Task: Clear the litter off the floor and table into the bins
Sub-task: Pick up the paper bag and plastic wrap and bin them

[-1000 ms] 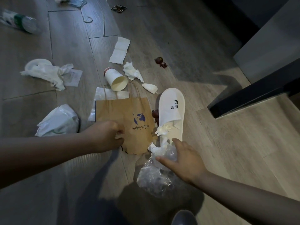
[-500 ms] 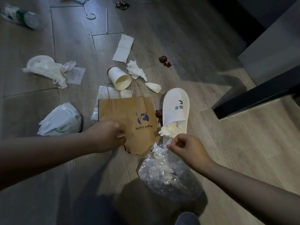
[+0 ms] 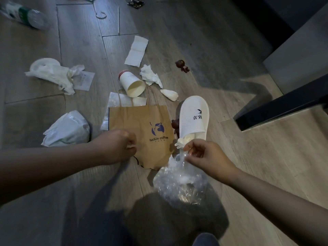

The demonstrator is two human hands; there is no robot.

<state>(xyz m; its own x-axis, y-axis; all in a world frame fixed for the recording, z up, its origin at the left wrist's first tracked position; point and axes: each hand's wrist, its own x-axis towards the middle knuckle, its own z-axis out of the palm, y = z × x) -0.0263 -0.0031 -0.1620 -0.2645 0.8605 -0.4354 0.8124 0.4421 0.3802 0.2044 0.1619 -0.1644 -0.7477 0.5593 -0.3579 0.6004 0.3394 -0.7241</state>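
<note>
Grey wood-plank floor [image 3: 177, 36], strewn with litter. Between both hands, brown luckin coffee paper bag [image 3: 142, 132]; just beyond right hand [image 3: 207, 158], white slipper [image 3: 193, 116]. Below it, clear plastic bag [image 3: 181, 183], pinched at top. Left hand [image 3: 115, 146] fisted on white scrap.

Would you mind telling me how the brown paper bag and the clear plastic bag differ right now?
The brown paper bag lies flat on the floor, opaque and printed with a logo; the clear plastic bag is crumpled, see-through and unprinted. The left hand is at the paper bag's edge; the right hand pinches the plastic bag's top.
</note>
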